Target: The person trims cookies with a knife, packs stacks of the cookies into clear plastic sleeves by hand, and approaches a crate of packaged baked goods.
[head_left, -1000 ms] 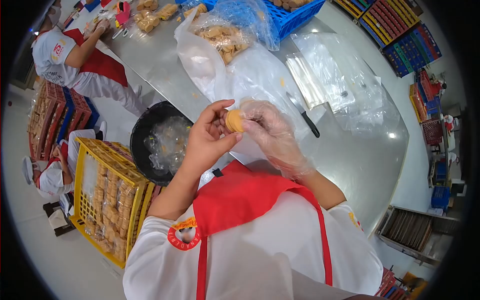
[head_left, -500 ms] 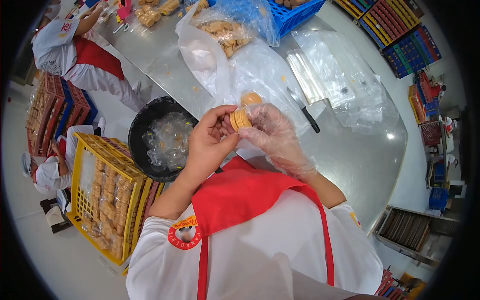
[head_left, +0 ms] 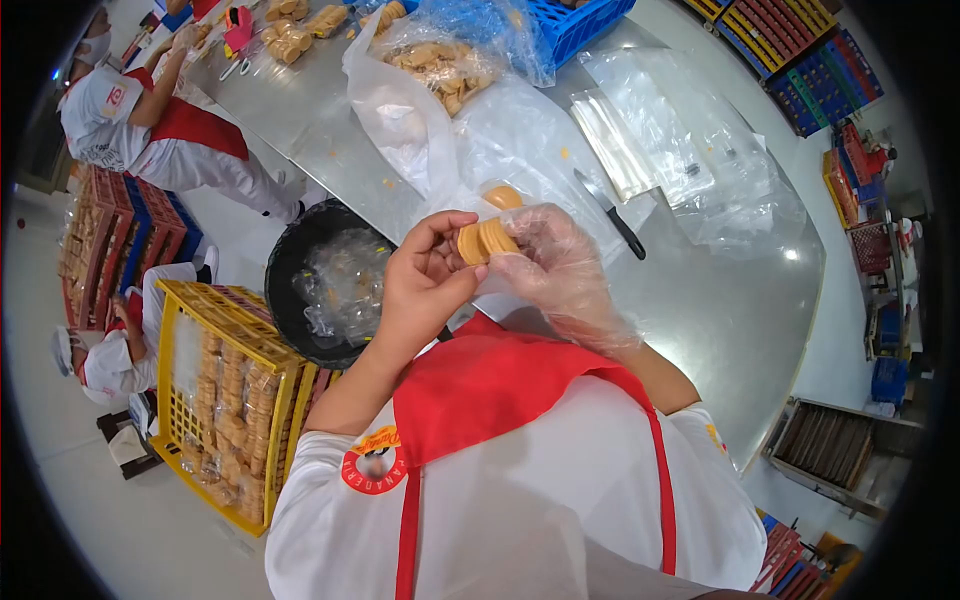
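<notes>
Between my two hands is a short stack of round, thin, golden cookies [head_left: 486,241], parted into two groups by a small gap. My bare left hand [head_left: 432,268] has its fingers closed round the left group. In a clear plastic glove, my right hand [head_left: 550,262] grips the right group. Just beyond the stack, another round cookie [head_left: 503,197] lies on white plastic sheeting [head_left: 525,145]. Farther up the sheeting, a clear bag of cookies [head_left: 447,72] lies open-looking and heaped. To the right of my hands rests a black-handled knife [head_left: 626,232].
Clear plastic bags [head_left: 690,150] lie on the steel table [head_left: 740,300]. A blue crate [head_left: 575,28] stands at the back. On the left are a black bin [head_left: 285,320] with plastic wrap and a yellow crate [head_left: 170,440] of packed cookies. A co-worker [head_left: 150,120] stands at the upper left.
The stack, one tight row before, is now split into two groups between my hands. The view has shifted slightly, and the co-worker at the upper left has changed arm position.
</notes>
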Motion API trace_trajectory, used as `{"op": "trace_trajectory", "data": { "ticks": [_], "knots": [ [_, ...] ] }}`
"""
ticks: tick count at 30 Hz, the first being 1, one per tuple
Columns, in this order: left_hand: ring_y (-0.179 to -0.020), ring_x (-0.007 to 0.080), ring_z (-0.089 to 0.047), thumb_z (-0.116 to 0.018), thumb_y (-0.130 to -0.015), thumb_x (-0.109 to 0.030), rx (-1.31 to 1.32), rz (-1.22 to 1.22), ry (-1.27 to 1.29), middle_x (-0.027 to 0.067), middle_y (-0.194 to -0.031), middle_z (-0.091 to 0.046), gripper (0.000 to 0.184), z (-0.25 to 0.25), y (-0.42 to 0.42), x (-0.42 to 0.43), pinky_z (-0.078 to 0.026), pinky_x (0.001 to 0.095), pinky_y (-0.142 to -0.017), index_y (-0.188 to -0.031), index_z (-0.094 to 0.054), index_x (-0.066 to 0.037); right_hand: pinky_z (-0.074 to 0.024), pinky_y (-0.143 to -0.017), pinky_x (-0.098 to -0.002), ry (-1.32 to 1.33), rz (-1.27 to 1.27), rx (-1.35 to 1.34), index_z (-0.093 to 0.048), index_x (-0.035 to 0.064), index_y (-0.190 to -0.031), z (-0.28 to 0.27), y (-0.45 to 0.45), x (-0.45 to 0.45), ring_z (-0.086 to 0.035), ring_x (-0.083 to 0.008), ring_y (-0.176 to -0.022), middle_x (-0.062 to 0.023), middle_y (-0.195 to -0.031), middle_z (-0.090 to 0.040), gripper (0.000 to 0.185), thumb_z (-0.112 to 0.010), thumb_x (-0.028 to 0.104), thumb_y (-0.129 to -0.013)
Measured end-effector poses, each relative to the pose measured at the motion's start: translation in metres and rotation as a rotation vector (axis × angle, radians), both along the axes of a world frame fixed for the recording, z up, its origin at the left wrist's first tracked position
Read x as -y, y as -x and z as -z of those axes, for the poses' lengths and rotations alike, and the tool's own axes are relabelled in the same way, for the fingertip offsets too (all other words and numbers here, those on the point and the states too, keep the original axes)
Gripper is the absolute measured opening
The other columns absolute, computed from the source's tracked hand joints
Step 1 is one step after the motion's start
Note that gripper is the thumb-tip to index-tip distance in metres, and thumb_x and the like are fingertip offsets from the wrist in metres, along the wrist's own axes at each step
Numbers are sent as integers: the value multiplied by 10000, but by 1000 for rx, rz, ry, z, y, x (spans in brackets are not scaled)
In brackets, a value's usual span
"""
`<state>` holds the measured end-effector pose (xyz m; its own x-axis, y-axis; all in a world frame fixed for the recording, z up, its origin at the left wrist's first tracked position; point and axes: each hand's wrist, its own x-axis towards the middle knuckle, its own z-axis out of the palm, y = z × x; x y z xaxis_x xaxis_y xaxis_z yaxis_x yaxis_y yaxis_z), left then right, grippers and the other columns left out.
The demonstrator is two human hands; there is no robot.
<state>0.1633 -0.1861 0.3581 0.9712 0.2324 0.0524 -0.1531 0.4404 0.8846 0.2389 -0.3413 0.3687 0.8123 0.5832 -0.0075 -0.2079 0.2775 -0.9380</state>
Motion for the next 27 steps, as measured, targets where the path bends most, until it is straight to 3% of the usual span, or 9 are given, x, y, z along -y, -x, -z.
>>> {"op": "trace_trajectory", "data": {
  "ticks": [6,9,12,15,16,22,27],
  "knots": [
    [-1057,149,-610,-677,-792,131,118,66,181,108,-1180,-588,566,13,0,-14,-511,267,-871,-1323,-499,42,-531,-785,-303,-37,73,-95,-564,54,-1089,-6,-14,14,-623,-158,-902,-76,-1047,-605,285,-699,-34,-855],
    [-914,167,-647,-736,-772,37,125,46,240,110,-1078,-632,598,16,-2,-15,-532,287,-784,-1318,-495,43,-539,-772,-319,-26,61,-101,-568,50,-1074,-7,-15,15,-633,-179,-911,-85,-1040,-608,269,-694,-41,-855],
    [-888,160,-639,-736,-771,29,121,32,248,110,-1044,-642,596,14,-2,-15,-519,273,-754,-1316,-494,42,-530,-770,-323,-27,50,-79,-569,54,-1064,0,-15,14,-625,-178,-955,-89,-1059,-607,238,-688,-15,-870],
    [-1053,154,-609,-689,-792,116,181,107,275,98,-1157,-590,568,19,-2,-18,-505,275,-896,-1322,-500,37,-521,-776,-333,-18,9,-206,-571,63,-1082,1,-17,15,-610,-174,-992,-100,-1124,-600,212,-669,26,-898],
    [-1065,156,-607,-684,-796,118,180,93,247,99,-1161,-593,566,19,-2,-18,-500,276,-908,-1324,-498,37,-517,-780,-336,-13,-9,-274,-573,67,-1093,0,-18,15,-604,-172,-1003,-105,-1152,-596,207,-661,41,-908],
    [-1140,165,-590,-660,-825,134,108,24,96,101,-1179,-601,551,7,1,-6,-470,290,-974,-1340,-486,45,-493,-874,-337,34,26,-107,-571,37,-1239,2,-12,4,-569,-187,-1125,-127,-1274,-580,326,-644,59,-922],
    [-1142,158,-576,-677,-827,132,101,7,-84,76,-1214,-565,534,12,1,-2,-463,286,-977,-1328,-517,40,-471,-950,-351,24,6,-192,-564,4,-1259,-3,-10,1,-557,-201,-1159,-136,-1270,-582,363,-655,48,-911]
  ]
}}
